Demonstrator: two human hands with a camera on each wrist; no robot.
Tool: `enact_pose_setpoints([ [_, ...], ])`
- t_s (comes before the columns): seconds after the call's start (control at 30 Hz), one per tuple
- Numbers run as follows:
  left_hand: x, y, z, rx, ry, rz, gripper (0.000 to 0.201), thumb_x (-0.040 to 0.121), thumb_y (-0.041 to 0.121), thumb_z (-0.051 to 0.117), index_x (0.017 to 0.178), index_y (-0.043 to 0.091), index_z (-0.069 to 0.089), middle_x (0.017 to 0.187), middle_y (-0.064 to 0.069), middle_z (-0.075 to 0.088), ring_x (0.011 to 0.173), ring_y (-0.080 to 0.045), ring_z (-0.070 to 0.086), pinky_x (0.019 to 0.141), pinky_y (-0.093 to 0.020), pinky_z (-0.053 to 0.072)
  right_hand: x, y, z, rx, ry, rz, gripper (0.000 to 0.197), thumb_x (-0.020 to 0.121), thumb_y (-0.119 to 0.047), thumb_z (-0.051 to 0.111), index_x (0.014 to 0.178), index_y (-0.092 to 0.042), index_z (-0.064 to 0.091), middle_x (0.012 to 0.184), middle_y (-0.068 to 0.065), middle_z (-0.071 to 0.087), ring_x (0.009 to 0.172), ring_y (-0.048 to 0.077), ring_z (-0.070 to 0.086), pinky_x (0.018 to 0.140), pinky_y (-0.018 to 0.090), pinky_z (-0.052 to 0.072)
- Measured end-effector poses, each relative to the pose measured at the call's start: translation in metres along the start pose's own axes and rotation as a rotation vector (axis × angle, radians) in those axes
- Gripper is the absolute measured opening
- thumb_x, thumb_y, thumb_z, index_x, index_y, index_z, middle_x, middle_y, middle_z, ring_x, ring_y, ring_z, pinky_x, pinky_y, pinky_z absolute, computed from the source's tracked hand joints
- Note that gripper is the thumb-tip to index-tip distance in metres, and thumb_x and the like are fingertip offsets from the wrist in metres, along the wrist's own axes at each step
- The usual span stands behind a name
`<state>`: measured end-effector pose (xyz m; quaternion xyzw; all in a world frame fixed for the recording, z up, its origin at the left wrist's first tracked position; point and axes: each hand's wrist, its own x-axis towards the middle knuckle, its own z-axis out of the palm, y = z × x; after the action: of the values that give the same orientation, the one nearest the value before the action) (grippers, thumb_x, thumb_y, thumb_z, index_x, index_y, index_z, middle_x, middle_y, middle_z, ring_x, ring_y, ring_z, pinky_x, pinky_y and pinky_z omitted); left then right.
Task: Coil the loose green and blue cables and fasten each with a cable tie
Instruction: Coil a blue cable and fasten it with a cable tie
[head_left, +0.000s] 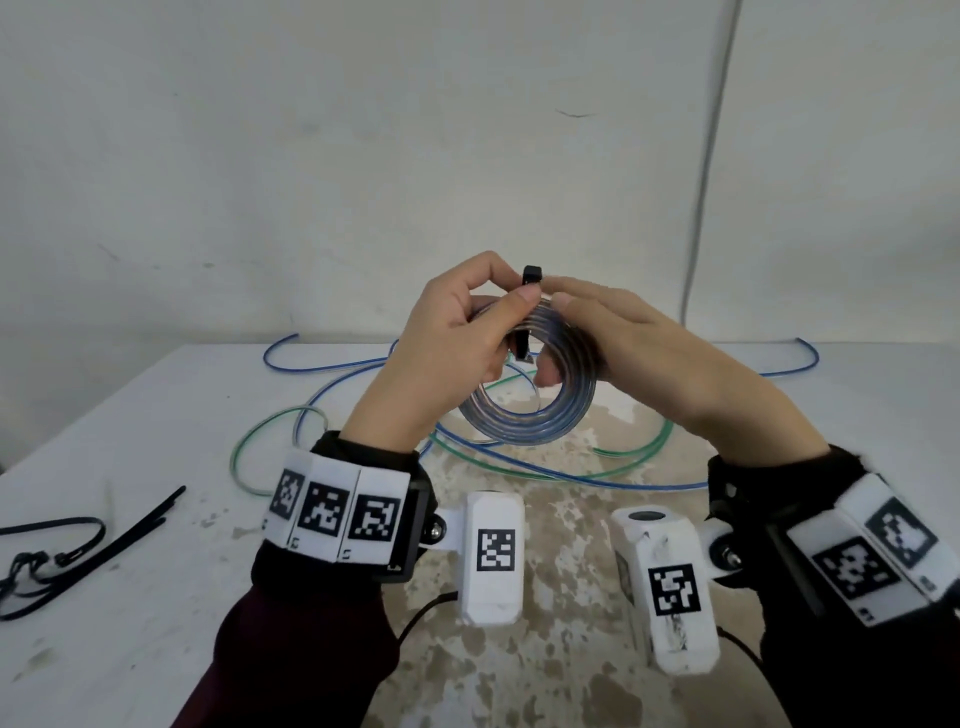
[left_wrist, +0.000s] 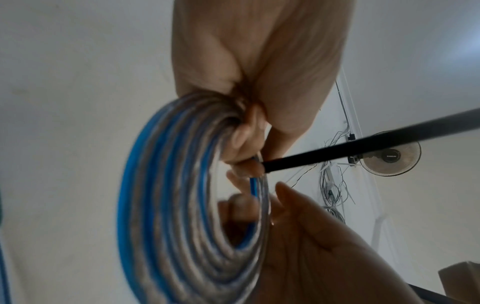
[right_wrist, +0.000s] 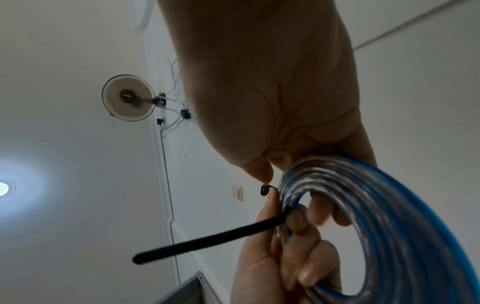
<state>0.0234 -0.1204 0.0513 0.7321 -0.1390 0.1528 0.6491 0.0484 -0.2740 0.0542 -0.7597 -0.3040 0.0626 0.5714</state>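
Both hands hold a coiled blue cable (head_left: 540, 421) upright above the table. A black cable tie (head_left: 531, 275) wraps over the top of the coil, and its tail (right_wrist: 207, 238) sticks out free. My left hand (head_left: 467, 332) grips the coil's left top and pinches the tie strap (left_wrist: 337, 152) against the coil. My right hand (head_left: 597, 322) curls round the coil's right top, thumb tip beside the tie's head (right_wrist: 265, 190). A loose green cable (head_left: 260, 441) and a loose blue cable (head_left: 322, 366) lie tangled on the table behind the hands.
Several spare black cable ties (head_left: 104, 540) lie at the table's left edge. The white table (head_left: 156, 415) is stained brown in the middle and ends at a white wall. A grey cord (head_left: 711, 156) runs down the wall at the right.
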Motion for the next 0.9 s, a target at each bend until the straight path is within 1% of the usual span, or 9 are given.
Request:
enact_pose_setpoints([
  [0.1,0.001,-0.001,-0.001,-0.020,0.072,0.027,0.020,0.096,0.008,0.052,0.077,0.011,0.047,0.063,-0.020,0.042,0.046,-0.017,0.023,0.041,-0.025,0.018,-0.001,0.000,-0.007,-0.055,0.125,-0.101,0.045,0.095,-0.023,0.051,0.139,-0.030,0.042,0.114,0.000,0.065,0.111,0.012,0.059,0.102,0.039,0.044],
  [0.17,0.003,-0.003,-0.004,-0.027,0.109,0.029,0.017,0.096,0.009,0.053,0.080,0.009,0.048,0.059,-0.016,0.042,0.040,-0.014,0.025,0.040,-0.022,0.020,-0.006,-0.007,-0.012,-0.247,0.159,-0.312,0.047,0.086,-0.029,0.062,0.131,-0.031,0.049,0.122,-0.005,0.056,0.119,0.006,0.051,0.101,0.035,0.044],
  [0.3,0.002,-0.006,-0.004,-0.039,0.110,0.039,0.018,0.094,0.002,0.052,0.079,0.011,0.048,0.046,0.004,0.042,0.038,-0.009,0.028,0.040,-0.018,0.024,-0.011,-0.014,-0.003,-0.363,0.066,-0.474,0.017,0.082,-0.032,0.071,0.097,-0.037,0.068,0.107,-0.006,0.056,0.110,0.011,0.053,0.097,0.020,0.036],
  [0.4,0.002,-0.007,-0.002,-0.041,0.124,0.038,0.021,0.093,-0.004,0.049,0.080,0.012,0.052,0.043,0.008,0.047,0.036,-0.007,0.032,0.039,-0.018,0.024,-0.006,-0.011,0.006,-0.316,0.168,-0.485,0.009,0.086,-0.027,0.066,0.081,-0.034,0.065,0.088,-0.008,0.059,0.088,0.005,0.056,0.084,0.018,0.038],
  [0.5,0.004,-0.009,-0.001,-0.035,0.157,0.041,0.006,0.095,0.006,0.053,0.096,0.006,0.059,0.048,0.005,0.055,0.038,-0.007,0.041,0.040,-0.018,0.028,-0.002,-0.008,0.006,-0.263,0.217,-0.404,0.018,0.090,-0.029,0.059,0.075,-0.024,0.067,0.075,0.003,0.064,0.069,0.013,0.052,0.066,0.024,0.037],
  [0.57,0.006,-0.012,-0.002,-0.006,0.201,0.060,0.011,0.096,0.009,0.053,0.100,0.005,0.061,0.050,0.002,0.057,0.037,-0.007,0.040,0.040,-0.018,0.029,0.000,-0.005,0.008,-0.151,0.212,-0.333,0.030,0.092,-0.032,0.056,0.065,-0.023,0.065,0.072,0.018,0.061,0.064,0.029,0.044,0.061,0.032,0.033],
  [0.63,0.007,-0.013,-0.003,0.035,0.225,0.099,0.014,0.096,0.009,0.052,0.103,0.004,0.063,0.053,-0.005,0.057,0.034,-0.006,0.037,0.041,-0.017,0.030,0.003,-0.002,0.012,-0.086,0.212,-0.251,0.037,0.093,-0.032,0.055,0.059,-0.020,0.061,0.066,0.026,0.051,0.060,0.030,0.036,0.060,0.032,0.028],
  [0.8,0.007,-0.014,-0.002,0.084,0.237,0.178,0.016,0.096,0.009,0.053,0.105,0.004,0.065,0.057,-0.005,0.060,0.035,-0.003,0.044,0.042,-0.014,0.030,0.006,0.004,0.010,0.017,0.178,-0.109,0.040,0.094,-0.023,0.056,0.069,0.008,0.058,0.057,-0.003,0.055,0.056,0.010,0.040,0.062,0.022,0.033],
  [0.9,0.007,-0.013,-0.002,0.158,0.215,0.231,0.014,0.094,0.007,0.054,0.100,0.004,0.066,0.050,0.011,0.057,0.036,-0.001,0.045,0.045,-0.011,0.031,0.005,0.003,0.006,0.071,0.180,-0.084,0.039,0.094,-0.026,0.055,0.064,-0.002,0.059,0.055,-0.001,0.049,0.051,0.011,0.036,0.052,0.015,0.032],
])
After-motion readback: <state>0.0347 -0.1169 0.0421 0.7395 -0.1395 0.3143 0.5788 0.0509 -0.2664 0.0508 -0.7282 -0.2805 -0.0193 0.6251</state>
